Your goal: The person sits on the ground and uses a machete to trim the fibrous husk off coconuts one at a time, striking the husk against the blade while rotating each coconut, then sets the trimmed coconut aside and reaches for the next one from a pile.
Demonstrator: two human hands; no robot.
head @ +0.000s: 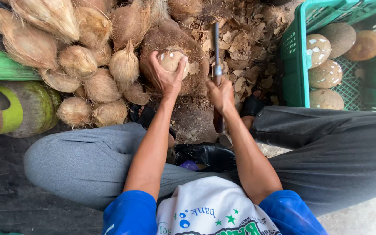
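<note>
Left hand: fingers curled round a half-peeled coconut, pressing it on a husk-covered block.
Right hand: fist tight on a cleaver, blade upright.
Green crate: five peeled coconuts.
Pile, left: about a dozen husked coconuts.

Rough, fibrous husked coconuts — matt brown — beside a dull metal blade and a glossy green plastic crate.

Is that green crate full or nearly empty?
Partly filled: the green crate holds a few peeled coconuts, and bare mesh floor shows beside them.
</note>
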